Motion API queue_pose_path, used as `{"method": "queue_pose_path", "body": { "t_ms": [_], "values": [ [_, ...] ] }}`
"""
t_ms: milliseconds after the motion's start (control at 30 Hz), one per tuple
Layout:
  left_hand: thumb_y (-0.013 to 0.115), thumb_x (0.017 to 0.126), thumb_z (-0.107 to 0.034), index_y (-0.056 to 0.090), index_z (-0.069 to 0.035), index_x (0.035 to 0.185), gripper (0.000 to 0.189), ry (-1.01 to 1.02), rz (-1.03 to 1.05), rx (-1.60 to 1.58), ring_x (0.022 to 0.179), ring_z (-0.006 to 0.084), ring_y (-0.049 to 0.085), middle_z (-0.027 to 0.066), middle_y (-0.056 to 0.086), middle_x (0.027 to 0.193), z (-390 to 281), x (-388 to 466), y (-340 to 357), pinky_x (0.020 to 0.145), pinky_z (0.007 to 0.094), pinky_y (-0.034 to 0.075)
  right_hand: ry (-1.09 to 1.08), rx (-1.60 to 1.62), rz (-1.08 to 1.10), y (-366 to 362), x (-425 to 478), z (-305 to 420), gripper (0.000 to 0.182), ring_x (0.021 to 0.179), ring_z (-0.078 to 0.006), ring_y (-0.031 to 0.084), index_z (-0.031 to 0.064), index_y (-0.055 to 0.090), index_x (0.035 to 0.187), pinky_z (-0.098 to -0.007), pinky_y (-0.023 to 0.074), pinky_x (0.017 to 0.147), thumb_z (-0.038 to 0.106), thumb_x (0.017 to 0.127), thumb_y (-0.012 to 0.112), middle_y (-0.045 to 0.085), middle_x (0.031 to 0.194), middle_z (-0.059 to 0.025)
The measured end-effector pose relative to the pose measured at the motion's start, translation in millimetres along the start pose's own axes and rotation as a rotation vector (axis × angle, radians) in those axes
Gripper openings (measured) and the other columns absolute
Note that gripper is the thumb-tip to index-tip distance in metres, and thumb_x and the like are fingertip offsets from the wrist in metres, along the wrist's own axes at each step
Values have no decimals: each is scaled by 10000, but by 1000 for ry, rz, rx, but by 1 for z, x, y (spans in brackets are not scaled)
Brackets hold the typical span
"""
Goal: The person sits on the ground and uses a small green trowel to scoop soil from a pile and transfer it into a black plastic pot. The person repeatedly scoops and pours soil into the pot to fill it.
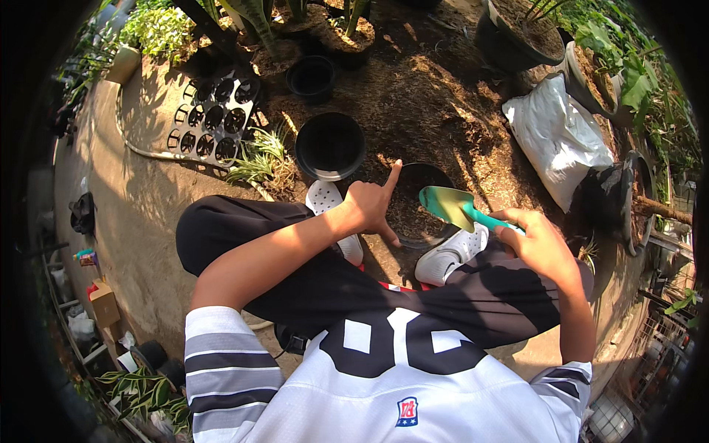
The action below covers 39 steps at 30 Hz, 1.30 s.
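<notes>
My right hand (532,238) is closed around the handle of a green garden trowel (451,205), whose blade hangs over the right part of a round black plant pot (421,216). Some soil or dry matter shows inside this pot. My left hand (374,205) is at the pot's left side, index finger and thumb spread apart, holding nothing; whether it touches the rim I cannot tell. Just beyond my left hand stands another black pot (330,147), its inside dark. A smaller black pot (311,79) is farther off. A spider plant (266,158) with bare roots lies left of the pots.
A perforated plastic tray (213,119) and a hose (144,152) lie at the left. Right are a white sack (559,138) and large planters (518,41). Brown shreds cover the ground ahead. My white shoes (454,257) flank the near pot. A cardboard box (104,303) stands lower left.
</notes>
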<state>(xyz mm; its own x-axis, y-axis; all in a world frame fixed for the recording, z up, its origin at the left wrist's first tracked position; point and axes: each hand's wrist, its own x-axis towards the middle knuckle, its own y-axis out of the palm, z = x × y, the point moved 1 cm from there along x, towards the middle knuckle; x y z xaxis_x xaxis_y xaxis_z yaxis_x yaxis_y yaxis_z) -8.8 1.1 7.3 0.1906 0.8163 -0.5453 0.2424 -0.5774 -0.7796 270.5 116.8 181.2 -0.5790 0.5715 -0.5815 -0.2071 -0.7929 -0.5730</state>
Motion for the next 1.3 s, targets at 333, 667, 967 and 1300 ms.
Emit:
{"method": "queue_pose_path", "body": {
  "t_ms": [333, 667, 967, 1300],
  "values": [
    [873, 487, -846, -51, 74, 1648, 1746, -12, 10, 3, 726, 311, 757, 168, 755, 797, -1, 1, -4, 677, 377, 578, -57, -82, -106, 44, 23, 13, 314, 784, -439, 704, 10, 748, 1105, -510, 534, 743, 248, 959, 604, 688, 745, -226],
    [873, 483, -846, -21, 81, 1648, 1737, -23, 24, 25, 726, 305, 759, 154, 756, 792, -2, 1, -3, 683, 374, 578, 14, -175, -92, 81, 41, 1, 335, 767, -443, 723, 17, 734, 1138, -534, 563, 745, 231, 941, 569, 694, 732, -252],
    [857, 480, -865, -5, 87, 1646, 1735, -15, 7, 18, 731, 306, 758, 156, 749, 784, -1, 0, -3, 683, 376, 579, 65, -141, 6, 80, 38, 10, 328, 745, -435, 728, 23, 738, 1135, -527, 566, 719, 237, 947, 576, 693, 716, -250],
    [866, 474, -859, -13, 84, 1647, 1743, -24, 14, 21, 729, 301, 759, 164, 751, 797, -1, -1, -2, 690, 371, 583, 99, 117, 99, 94, 28, -20, 343, 581, -196, 629, -4, 703, 1249, -380, 454, 553, 211, 1011, 583, 642, 661, -115]
  ]
}}
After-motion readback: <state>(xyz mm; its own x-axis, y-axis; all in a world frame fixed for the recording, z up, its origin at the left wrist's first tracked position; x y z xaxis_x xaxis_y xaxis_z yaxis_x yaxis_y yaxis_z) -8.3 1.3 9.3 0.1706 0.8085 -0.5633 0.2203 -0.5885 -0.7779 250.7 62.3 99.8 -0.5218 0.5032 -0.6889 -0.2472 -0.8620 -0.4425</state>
